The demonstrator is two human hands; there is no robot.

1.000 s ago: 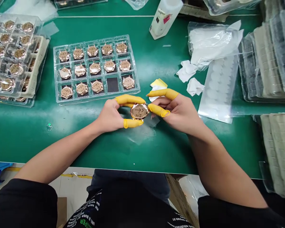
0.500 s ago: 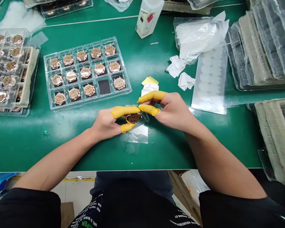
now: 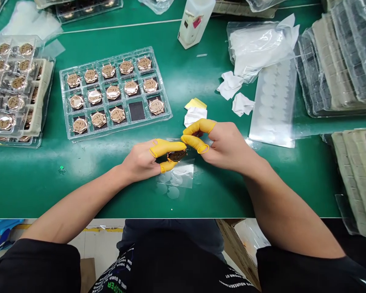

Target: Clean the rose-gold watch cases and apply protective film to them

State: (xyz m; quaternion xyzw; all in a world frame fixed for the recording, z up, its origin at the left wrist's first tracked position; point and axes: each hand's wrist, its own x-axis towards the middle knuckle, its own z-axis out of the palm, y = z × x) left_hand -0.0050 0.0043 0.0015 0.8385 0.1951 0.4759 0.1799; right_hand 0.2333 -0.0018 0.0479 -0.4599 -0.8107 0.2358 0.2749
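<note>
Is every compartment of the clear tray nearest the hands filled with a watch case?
No, the clear plastic tray has one empty compartment in its front row, showing a black base, while the others hold rose-gold watch cases.

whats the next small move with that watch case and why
Probably lower the watch case from the left hand into the one empty cell of the tray, once the right hand is clear of it. Every other cell holds a case, and that cell lies just beyond the hands.
</note>
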